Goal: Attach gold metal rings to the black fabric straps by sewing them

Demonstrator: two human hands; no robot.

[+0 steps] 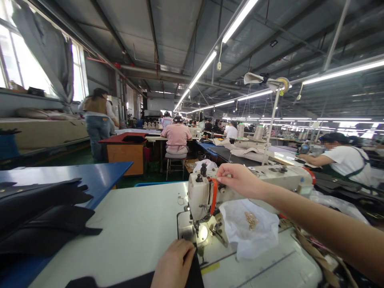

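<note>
A white sewing machine (196, 196) with an orange guard stands in front of me, its lamp lit at the needle area. My right hand (240, 180) is at the upper part of the machine head, with thumb and fingertips pinched together beside the orange guard. Whatever lies between those fingertips is too small to make out. Below the needle area, my left hand (175, 262) is curled at the edge of a flat black piece of material (195, 270), with its fingertips partly hidden. On the machine bed lies a white plastic bag (235, 224) with small gold-coloured metal parts (251, 220) on it.
Black cut pieces (45, 220) lie on a blue table (111, 170) to the left. Thread cones (241, 131) stand behind the machine near a thread stand pole (271, 124). Co-workers sit ahead and to the right; one person (97, 120) stands at the left.
</note>
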